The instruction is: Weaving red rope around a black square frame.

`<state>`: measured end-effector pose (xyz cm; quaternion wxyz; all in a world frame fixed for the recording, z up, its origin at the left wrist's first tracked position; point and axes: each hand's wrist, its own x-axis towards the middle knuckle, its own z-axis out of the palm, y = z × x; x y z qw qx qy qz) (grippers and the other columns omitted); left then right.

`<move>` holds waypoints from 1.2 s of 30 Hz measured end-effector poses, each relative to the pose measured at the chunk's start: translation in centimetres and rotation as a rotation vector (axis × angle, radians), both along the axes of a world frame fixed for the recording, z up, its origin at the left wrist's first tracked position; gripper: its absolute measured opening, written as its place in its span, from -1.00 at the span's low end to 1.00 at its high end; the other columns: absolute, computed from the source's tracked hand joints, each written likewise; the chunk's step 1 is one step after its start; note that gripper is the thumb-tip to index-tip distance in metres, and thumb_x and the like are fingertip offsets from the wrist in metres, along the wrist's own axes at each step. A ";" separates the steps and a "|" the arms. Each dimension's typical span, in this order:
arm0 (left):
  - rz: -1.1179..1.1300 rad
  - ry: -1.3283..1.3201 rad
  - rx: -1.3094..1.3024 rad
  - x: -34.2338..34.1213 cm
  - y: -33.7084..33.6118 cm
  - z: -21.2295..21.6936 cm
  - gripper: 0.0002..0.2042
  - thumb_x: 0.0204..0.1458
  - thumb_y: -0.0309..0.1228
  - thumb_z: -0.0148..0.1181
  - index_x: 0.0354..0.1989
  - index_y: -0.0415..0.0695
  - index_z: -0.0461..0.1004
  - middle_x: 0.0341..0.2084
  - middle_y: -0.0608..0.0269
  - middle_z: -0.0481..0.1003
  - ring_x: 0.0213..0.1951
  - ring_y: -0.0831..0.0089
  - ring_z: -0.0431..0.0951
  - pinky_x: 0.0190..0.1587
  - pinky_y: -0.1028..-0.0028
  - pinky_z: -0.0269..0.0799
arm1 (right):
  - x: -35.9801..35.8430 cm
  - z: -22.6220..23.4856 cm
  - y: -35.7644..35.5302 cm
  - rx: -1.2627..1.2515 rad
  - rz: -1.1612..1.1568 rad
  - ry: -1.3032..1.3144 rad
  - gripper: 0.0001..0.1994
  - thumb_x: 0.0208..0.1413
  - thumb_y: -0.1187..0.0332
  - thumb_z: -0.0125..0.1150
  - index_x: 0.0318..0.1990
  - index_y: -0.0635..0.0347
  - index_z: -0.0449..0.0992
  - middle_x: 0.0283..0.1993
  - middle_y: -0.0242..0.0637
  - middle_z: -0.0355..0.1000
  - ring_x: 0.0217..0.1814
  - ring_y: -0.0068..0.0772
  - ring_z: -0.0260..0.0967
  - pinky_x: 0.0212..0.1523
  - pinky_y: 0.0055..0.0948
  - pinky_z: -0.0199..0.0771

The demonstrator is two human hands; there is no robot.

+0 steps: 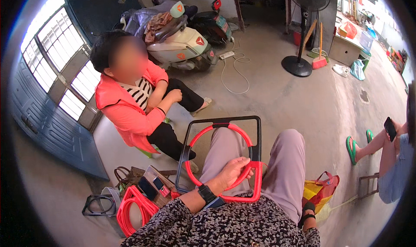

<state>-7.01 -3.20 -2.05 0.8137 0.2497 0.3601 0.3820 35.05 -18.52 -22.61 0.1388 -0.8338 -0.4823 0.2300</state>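
Note:
My left hand [234, 174], a dark watch on its wrist, is closed on the right side of a black square frame [225, 119] with a round ring inside. Thumb and fingers pinch it where ring and outer frame meet. Red cord [258, 182] wraps most of the ring and the frame's lower right corner; the top and left bars are bare black. The frame leans over my lap, above my left thigh. Beside my right thigh, my right sleeve [312, 237] shows at the lower edge, with dark straps beyond it; my right hand's fingers cannot be made out.
At left lie a coil of red cord [130, 210], another black frame [99, 205], a phone [147, 189] and a bag [126, 176]. A person in pink [125, 110] sits close by. A yellow-red bag [321, 190] stands right; scooters, a fan [297, 66] and another person's legs are farther off.

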 end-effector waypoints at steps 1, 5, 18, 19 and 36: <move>0.008 -0.023 -0.014 0.0 0.0 0.1 -0.79 0.19 -0.26 0.02 -0.30 -0.18 0.38 -0.47 0.20 0.51 -0.47 0.45 0.53 -0.41 0.48 0.47 | 0.0 0.1 -0.2 0.005 -0.001 -0.001 -0.74 -0.03 0.23 0.17 -0.20 0.15 0.49 -0.23 -0.04 0.47 -0.15 -0.01 0.43 -0.18 -0.18 0.42; 0.020 -0.002 -0.013 0.2 0.0 0.4 -0.81 0.17 -0.28 0.04 -0.31 -0.16 0.39 -0.48 0.21 0.51 -0.47 0.45 0.54 -0.41 0.47 0.47 | 0.3 0.7 -0.9 0.071 -0.001 -0.005 -0.74 -0.03 0.23 0.17 -0.20 0.14 0.49 -0.23 -0.04 0.47 -0.15 0.00 0.43 -0.18 -0.17 0.42; 0.048 0.216 0.004 0.4 1.4 2.2 -0.87 0.17 -0.28 0.02 -0.29 -0.05 0.40 -0.48 0.32 0.51 -0.49 0.52 0.49 -0.45 0.55 0.37 | 4.0 5.4 -1.8 0.375 -0.370 0.405 -0.50 -0.17 0.26 0.35 -0.02 0.25 0.45 -0.12 -0.17 0.49 -0.10 -0.30 0.44 -0.05 -0.38 0.41; 0.029 0.234 0.026 0.5 1.6 2.4 -0.88 0.16 -0.30 0.01 -0.28 -0.05 0.39 -0.46 0.31 0.51 -0.49 0.52 0.49 -0.45 0.55 0.36 | 4.1 5.9 -1.9 0.479 -0.427 0.557 -0.51 -0.15 0.29 0.36 -0.02 0.27 0.44 -0.13 -0.21 0.49 -0.11 -0.37 0.44 -0.05 -0.42 0.41; 0.012 0.489 0.265 1.3 0.3 2.5 -0.83 0.21 -0.34 -0.06 -0.27 -0.18 0.36 -0.53 0.27 0.47 -0.58 0.56 0.50 -0.55 0.59 0.43 | 6.1 8.1 -2.2 0.745 -0.359 1.175 -0.52 0.17 0.20 0.01 0.17 0.30 0.24 0.02 -0.15 0.37 0.05 -0.33 0.35 0.10 -0.33 0.36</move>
